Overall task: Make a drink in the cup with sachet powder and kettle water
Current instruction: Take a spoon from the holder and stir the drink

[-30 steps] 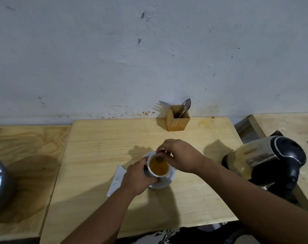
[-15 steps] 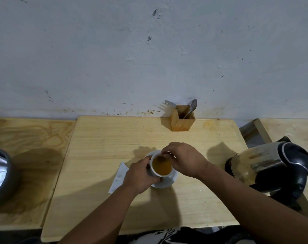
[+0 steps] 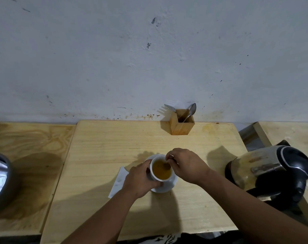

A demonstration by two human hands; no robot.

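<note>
Head view: L hand (image 3: 138,180) grips cup (image 3: 161,170); R hand (image 3: 187,164) pinches spoon (image 3: 167,166) inside.

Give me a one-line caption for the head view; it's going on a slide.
Left hand steadies the cup on its saucer while the right hand stirs with a spoon.

One cup (image 3: 161,170), one saucer (image 3: 169,186), one kettle (image 3: 271,171), two spoons (image 3: 191,111), one fork (image 3: 170,107), two hands (image 3: 140,180).

We see left hand (image 3: 138,180) gripping cup (image 3: 161,170) on saucer (image 3: 169,186); right hand (image 3: 186,164) pinches spoon (image 3: 167,165) in amber drink — kettle (image 3: 269,171) at 3 o'clock, cutlery holder (image 3: 182,125) at 12.
</note>
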